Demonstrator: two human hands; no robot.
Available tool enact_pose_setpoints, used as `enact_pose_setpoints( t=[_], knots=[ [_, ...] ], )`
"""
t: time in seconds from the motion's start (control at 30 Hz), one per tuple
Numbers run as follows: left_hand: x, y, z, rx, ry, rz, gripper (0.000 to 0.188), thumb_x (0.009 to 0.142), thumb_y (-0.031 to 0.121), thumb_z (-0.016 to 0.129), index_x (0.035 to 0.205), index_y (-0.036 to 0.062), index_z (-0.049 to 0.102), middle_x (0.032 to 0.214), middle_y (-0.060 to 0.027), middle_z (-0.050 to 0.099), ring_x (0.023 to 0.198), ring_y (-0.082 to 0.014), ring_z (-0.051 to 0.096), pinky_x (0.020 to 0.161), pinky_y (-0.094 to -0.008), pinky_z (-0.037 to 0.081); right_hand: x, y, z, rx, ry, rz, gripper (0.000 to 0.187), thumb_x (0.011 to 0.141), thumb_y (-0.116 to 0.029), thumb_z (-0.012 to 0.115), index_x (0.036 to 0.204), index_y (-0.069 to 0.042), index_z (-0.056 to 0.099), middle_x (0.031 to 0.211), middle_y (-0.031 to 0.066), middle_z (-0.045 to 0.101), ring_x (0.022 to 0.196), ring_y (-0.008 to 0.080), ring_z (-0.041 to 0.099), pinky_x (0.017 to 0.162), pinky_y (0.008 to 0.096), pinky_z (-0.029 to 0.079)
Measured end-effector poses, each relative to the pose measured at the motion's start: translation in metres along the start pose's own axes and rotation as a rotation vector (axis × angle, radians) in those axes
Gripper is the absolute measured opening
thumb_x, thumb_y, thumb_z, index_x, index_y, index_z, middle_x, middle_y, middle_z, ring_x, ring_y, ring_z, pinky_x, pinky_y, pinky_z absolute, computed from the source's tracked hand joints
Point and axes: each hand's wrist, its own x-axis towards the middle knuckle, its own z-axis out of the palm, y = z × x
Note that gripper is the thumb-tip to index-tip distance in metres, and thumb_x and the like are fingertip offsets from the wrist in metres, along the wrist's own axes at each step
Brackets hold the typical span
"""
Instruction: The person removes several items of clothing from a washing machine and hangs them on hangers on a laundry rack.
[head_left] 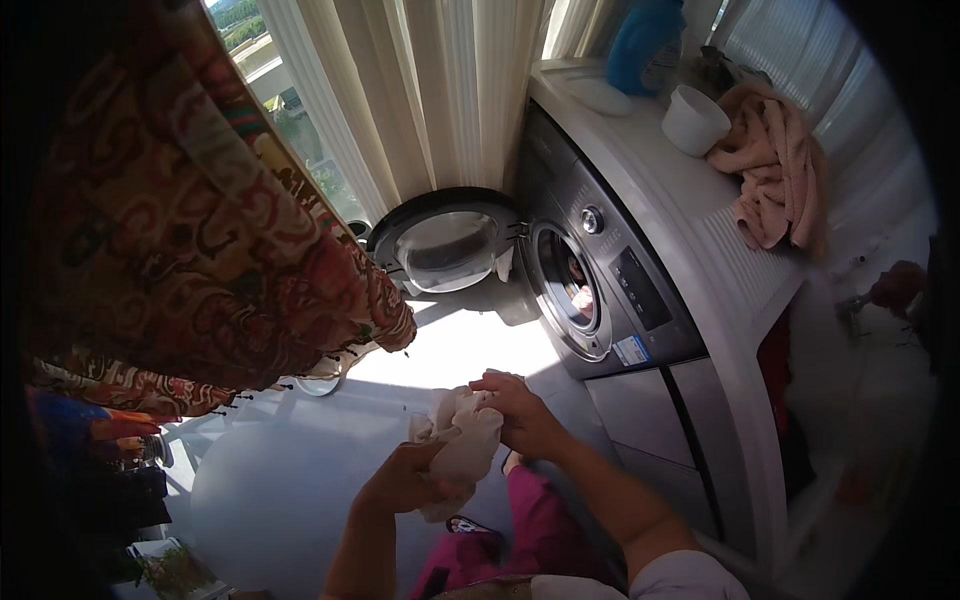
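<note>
A crumpled, thin white cloth [468, 447] is bunched between my two hands, above the floor and in front of my legs. My left hand [408, 478] closes around its left side. On the upper right side of the cloth, my right hand [522, 412] grips it with bent fingers. What kind of garment or cloth it is, I cannot make out. Ahead and to the right stands a dark grey front-loading washing machine [640, 290]. Its round door [445, 245] hangs wide open to the left, and some laundry [582, 298] shows inside the drum.
A blue detergent bottle [645, 50], a white cup [695, 120] and a pink towel [775, 165] lie on the white counter [660, 160] over the machine. Patterned red fabric [210, 230] hangs at the left. Pale curtains [400, 90] hang behind the door.
</note>
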Motion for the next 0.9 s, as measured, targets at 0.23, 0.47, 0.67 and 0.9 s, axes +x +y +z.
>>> enact_pose_setpoints(
  t=[0.23,0.47,0.67,0.9],
  knots=[
    [-0.178,0.010,-0.012,-0.031,0.677,0.187,0.027,0.085,0.002,0.058,0.111,-0.0016,0.059,0.100,-0.0084,0.064,0.089,-0.0129,0.058,0.077,-0.0257,0.048,-0.031,-0.113,0.067,0.293,0.093,0.139,0.027,0.078,-0.003,0.054,0.104,-0.004,0.061,0.099,0.0096,0.063,0.091,0.0207,0.061,0.081,0.0304,0.047],
    [-0.336,0.008,-0.040,0.056,1.111,0.372,0.021,0.089,0.000,0.050,0.106,-0.0002,0.061,0.096,-0.0054,0.062,0.088,-0.0118,0.056,0.080,-0.0242,0.044,-0.012,-0.215,0.128,0.084,-0.021,0.114,0.030,0.079,0.000,0.050,0.107,-0.003,0.061,0.098,0.0100,0.064,0.089,0.0181,0.062,0.079,0.0277,0.048],
    [-0.429,0.031,-0.041,0.007,1.386,0.446,0.022,0.091,0.002,0.046,0.107,-0.0003,0.061,0.095,-0.0069,0.063,0.087,-0.0114,0.057,0.079,-0.0239,0.045,0.032,-0.251,0.170,-0.157,-0.088,-0.128,0.032,0.085,-0.007,0.046,0.114,-0.005,0.057,0.106,0.0143,0.062,0.099,0.0267,0.059,0.087,0.0330,0.045],
    [-0.454,0.092,-0.006,-0.606,1.328,0.701,0.028,0.094,0.004,0.042,0.120,-0.0024,0.050,0.113,-0.0143,0.056,0.101,-0.0176,0.056,0.091,-0.0306,0.047,0.053,-0.299,0.246,-0.164,-0.226,-0.606,0.041,0.068,-0.001,0.058,0.108,-0.008,0.057,0.101,0.0121,0.056,0.095,0.0307,0.055,0.085,0.0371,0.044]
  ],
)
